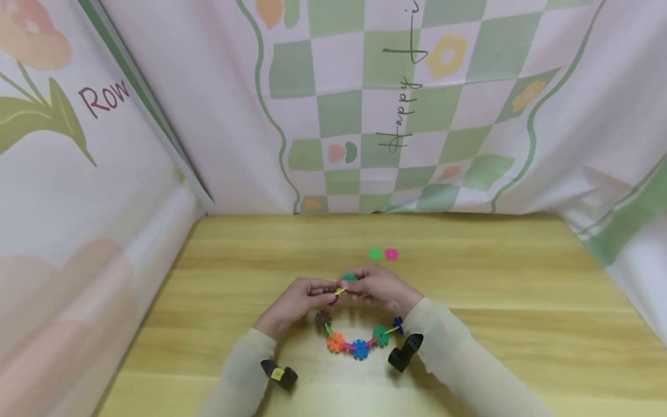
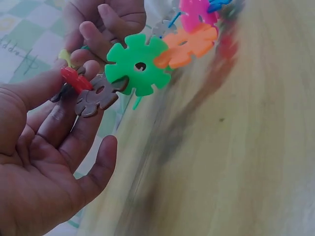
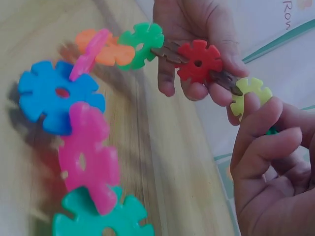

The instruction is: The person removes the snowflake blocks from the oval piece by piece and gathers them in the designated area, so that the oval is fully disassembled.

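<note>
A chain of notched plastic snowflake discs loops below the hands in the head view, with an orange disc [image 1: 336,342] and a blue disc [image 1: 360,349] along its lower bend. My left hand [image 1: 299,298] grips one end of it, fingers around a red disc [image 3: 199,61] and the brown disc [image 3: 226,81] slotted to it. Joined to that brown disc is a yellow disc [image 3: 253,93]. Opposite, my right hand [image 1: 383,286] pinches a green disc [image 1: 349,277] at the yellow one, its fingertips covering much of both. Another brown disc [image 2: 101,93] hangs beside the left fingers.
Two loose discs, a light green one [image 1: 375,253] and a pink one [image 1: 391,254], lie on the wooden table [image 1: 250,243] beyond the hands. Patterned cloth [image 1: 339,116] hangs at the back and sides. A black wrist device [image 1: 405,353] sits on the right sleeve.
</note>
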{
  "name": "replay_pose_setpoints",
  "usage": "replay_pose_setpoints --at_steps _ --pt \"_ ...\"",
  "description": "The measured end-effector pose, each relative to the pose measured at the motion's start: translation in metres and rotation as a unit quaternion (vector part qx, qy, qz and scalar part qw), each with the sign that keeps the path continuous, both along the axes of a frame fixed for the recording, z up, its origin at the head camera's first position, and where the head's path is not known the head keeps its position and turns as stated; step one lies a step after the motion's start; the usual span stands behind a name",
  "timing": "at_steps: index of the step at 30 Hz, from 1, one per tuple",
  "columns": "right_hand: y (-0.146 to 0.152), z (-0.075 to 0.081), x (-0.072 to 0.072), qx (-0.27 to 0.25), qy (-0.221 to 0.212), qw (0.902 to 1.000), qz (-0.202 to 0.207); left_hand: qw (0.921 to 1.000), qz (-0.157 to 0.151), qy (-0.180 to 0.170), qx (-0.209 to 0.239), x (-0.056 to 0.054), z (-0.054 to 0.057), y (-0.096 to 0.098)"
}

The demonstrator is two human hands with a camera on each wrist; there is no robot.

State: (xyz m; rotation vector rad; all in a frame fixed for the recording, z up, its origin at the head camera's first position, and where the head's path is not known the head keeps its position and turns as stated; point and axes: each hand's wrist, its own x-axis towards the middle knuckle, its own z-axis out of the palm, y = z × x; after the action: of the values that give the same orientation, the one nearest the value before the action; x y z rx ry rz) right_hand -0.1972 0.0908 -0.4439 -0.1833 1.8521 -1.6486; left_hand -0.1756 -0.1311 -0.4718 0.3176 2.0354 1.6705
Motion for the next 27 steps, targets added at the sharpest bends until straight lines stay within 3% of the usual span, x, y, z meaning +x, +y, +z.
replay_pose_setpoints --at_steps 4,9,14,18,23,27 --pt "-0.001 -0.002 -0.001 -0.022 -0.016 0.9996 -0.008 0.9997 0.006 -0.016 0.016 0.001 -0.002 0.0" --pt "-0.002 0.0 -0.005 -0.019 -0.014 0.9992 -0.033 0.9998 0.015 -0.004 0.009 -0.002 -0.001 0.0" --pt "0.007 0.002 -0.013 -0.011 0.026 0.9988 -0.041 0.9997 0.013 0.011 0.019 -0.003 -0.001 -0.001" --pt "0.024 0.004 -0.024 0.028 0.086 0.9941 -0.059 0.999 0.022 0.005 0.037 -0.001 -0.001 -0.001" --pt "0.051 0.008 -0.037 0.086 0.109 0.9867 -0.084 0.998 0.038 -0.01 0.049 0.0 -0.003 -0.002" --pt "0.076 0.002 -0.046 0.152 0.147 0.9709 -0.113 0.9952 0.047 -0.044 0.073 0.002 -0.007 -0.003"
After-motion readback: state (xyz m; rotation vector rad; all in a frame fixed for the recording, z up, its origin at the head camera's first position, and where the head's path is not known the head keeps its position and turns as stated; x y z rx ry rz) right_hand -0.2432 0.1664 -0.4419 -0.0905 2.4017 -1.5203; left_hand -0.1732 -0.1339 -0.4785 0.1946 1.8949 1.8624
